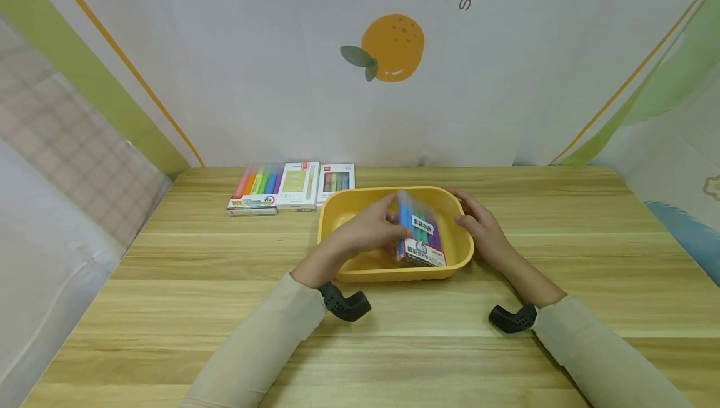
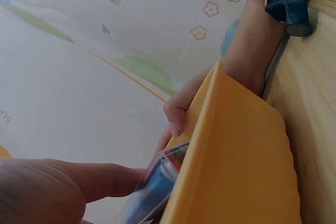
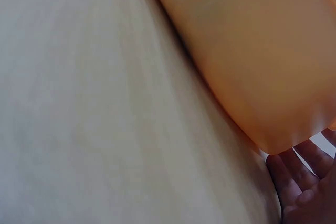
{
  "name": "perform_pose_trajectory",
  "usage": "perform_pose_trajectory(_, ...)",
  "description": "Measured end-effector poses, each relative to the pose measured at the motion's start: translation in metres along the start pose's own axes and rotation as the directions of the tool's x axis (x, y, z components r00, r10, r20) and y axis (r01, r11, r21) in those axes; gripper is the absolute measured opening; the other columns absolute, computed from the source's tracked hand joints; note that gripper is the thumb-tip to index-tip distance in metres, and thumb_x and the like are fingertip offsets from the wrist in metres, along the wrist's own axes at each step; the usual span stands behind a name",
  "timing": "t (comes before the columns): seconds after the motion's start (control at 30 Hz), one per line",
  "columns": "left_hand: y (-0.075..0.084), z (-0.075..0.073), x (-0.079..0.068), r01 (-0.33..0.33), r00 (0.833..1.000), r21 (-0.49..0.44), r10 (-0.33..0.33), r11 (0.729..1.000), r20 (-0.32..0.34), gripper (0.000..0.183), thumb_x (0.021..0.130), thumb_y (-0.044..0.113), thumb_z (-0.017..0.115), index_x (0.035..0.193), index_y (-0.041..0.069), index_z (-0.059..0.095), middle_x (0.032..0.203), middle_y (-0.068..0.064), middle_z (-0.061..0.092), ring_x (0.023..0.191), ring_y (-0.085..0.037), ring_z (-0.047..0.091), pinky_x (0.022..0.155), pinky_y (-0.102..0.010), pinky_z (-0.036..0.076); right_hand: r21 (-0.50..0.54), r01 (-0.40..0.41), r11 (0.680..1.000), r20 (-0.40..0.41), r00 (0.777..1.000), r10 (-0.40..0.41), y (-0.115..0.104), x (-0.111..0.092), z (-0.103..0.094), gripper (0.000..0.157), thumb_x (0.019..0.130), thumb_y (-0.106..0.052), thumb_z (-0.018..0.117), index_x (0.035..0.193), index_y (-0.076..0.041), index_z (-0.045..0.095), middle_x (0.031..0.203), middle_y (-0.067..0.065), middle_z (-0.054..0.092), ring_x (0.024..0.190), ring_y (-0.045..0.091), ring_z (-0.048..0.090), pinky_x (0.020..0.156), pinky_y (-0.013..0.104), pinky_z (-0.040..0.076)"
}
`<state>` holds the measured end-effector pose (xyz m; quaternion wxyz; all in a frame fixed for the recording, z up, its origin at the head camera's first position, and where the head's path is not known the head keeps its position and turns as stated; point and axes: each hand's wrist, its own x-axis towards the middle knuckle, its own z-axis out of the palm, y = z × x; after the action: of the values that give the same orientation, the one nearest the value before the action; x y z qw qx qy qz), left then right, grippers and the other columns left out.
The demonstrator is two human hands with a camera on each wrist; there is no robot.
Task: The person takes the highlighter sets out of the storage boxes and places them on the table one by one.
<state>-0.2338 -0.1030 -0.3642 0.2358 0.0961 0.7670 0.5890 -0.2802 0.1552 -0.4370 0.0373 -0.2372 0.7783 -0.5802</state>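
Observation:
In the head view, a yellow plastic basket (image 1: pixel 396 275) stands on the table. My left hand (image 1: pixel 368 228) reaches over it and grips a clear pack of coloured pens (image 1: pixel 420 233), thumb on the near side. The pack is tilted inside the basket and looks slightly blurred. The left wrist view shows the pack's clear corner (image 2: pixel 168 169) close to the basket wall (image 2: pixel 236 145). At the basket's right end, my right hand (image 1: pixel 486 236) holds the rim with its thumb on the edge. Fingers of that hand (image 3: pixel 302 174) lie against the outside wall in the right wrist view.
Along the table's back edge, left of the basket, lie a pack of highlighters (image 1: pixel 254 189), a white and green box (image 1: pixel 298 187) and a smaller pen box (image 1: pixel 336 180). Behind the wooden table (image 1: pixel 394 345) hangs a printed cloth (image 1: pixel 253 83).

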Motion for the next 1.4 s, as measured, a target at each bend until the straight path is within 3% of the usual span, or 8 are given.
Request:
perform_pose_trajectory(0.47, 0.0013, -0.0008, 0.0014, 0.027, 0.999, -0.05, -0.029, 0.998, -0.025, 0.085, 0.096, 0.0, 0.062, 0.164, 0.015, 0.013, 0.123, -0.023, 0.059, 0.075, -0.021, 0.068, 0.068, -0.032, 0.063, 0.003, -0.002, 1.0, 0.005, 1.0, 0.002, 0.0018, 0.0003, -0.0008, 0.054, 0.101, -0.006, 0.041, 0.154, -0.002, 0.035, 0.146, 0.031, 0.048, 0.109, 0.001, 0.06, 0.084, 0.015, 0.056)
perform_pose_trajectory(1.03, 0.0034, -0.0039, -0.0016, 0.032, 0.999, -0.03, -0.033, 0.999, -0.029, 0.075, 0.095, 0.004, 0.064, 0.159, 0.004, 0.024, 0.124, -0.02, 0.057, 0.08, -0.02, 0.066, 0.07, -0.03, 0.062, -0.02, -0.01, 1.0, 0.0, 1.0, 0.01, -0.0005, 0.0005, 0.0002, 0.054, 0.1, -0.008, 0.041, 0.154, -0.003, 0.036, 0.145, 0.03, 0.049, 0.109, 0.0, 0.059, 0.084, 0.014, 0.055)
perform_pose_trajectory(1.4, 0.0048, -0.0062, -0.0006, 0.034, 0.999, -0.022, -0.035, 0.999, -0.037, 0.068, 0.095, 0.004, 0.064, 0.155, 0.004, 0.033, 0.124, -0.017, 0.057, 0.085, -0.021, 0.067, 0.072, -0.032, 0.063, -0.016, 0.0, 1.0, -0.001, 1.0, 0.0, -0.0003, 0.0003, 0.0001, 0.055, 0.099, -0.006, 0.04, 0.154, -0.002, 0.036, 0.146, 0.03, 0.048, 0.112, 0.0, 0.057, 0.086, 0.013, 0.054)
